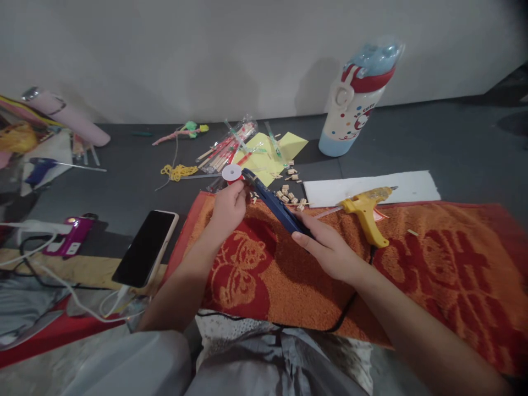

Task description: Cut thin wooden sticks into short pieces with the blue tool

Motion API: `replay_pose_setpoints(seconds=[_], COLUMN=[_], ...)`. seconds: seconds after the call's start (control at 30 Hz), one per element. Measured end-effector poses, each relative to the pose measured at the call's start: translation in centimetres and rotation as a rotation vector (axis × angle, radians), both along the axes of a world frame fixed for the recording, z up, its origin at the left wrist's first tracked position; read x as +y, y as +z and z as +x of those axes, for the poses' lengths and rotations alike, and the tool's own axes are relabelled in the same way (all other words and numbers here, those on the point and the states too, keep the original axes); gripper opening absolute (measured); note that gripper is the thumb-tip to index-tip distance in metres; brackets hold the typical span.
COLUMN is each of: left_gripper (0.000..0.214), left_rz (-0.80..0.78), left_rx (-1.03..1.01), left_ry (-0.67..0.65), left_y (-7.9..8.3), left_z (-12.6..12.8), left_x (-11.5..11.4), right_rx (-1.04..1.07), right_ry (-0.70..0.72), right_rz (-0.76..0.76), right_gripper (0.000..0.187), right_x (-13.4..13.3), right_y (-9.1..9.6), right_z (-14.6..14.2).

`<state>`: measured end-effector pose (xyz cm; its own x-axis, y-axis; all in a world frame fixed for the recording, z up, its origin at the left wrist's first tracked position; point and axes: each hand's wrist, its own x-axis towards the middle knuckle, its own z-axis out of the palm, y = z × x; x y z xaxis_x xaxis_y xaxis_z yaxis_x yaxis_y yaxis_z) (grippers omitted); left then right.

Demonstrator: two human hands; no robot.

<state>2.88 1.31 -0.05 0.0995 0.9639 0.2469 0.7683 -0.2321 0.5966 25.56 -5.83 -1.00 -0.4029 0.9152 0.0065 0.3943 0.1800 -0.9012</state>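
My right hand (328, 245) is closed around the handles of dark blue pliers (274, 204), held at a slant over the towel. The jaws point up and left, toward my left hand (229, 206). My left fingers are pinched together right at the jaw end; whatever they hold is too small or hidden to make out. Just beyond them is a white round spool (231, 172) with red below it. Several short cut wooden pieces (291, 197) lie behind the pliers. An orange and red towel (313, 275) spreads under both hands.
A yellow glue gun (368, 212) lies right, against a white foam strip (383, 184). Behind are yellow paper sheets (258, 159), bagged sticks (229, 144), yellow string (179, 172) and an upright bottle (350, 110). At left are a phone (145, 247), a purple device (71, 235) and white cables.
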Motion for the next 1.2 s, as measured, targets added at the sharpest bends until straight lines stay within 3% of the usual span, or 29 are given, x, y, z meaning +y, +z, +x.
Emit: replay_pose_setpoints(seconds=[0.27,0.5,0.7,1.2], left_gripper=[0.022,0.022,0.022,0.024], left_rz=[-0.004,-0.114,-0.217,-0.508], left_rx=[0.008,-0.085,-0.201,-0.502], left_ry=[-0.009,-0.049,-0.093,-0.140], left_y=[-0.3,-0.4,0.1,-0.2], left_z=[0.0,0.3,0.4,-0.8], left_x=[0.0,0.0,0.1,0.5], right_rx=[0.016,-0.061,-0.108,0.015], right_ry=[0.012,-0.035,0.010,0.050], right_rz=[-0.025,-0.084,-0.079,-0.081], right_gripper=[0.050,0.055,0.060,0.064], right_x=[0.0,-0.2,-0.3,0.0], right_y=[0.3,0.7,1.5,0.1], right_z=[0.0,-0.4,-0.4,0.3])
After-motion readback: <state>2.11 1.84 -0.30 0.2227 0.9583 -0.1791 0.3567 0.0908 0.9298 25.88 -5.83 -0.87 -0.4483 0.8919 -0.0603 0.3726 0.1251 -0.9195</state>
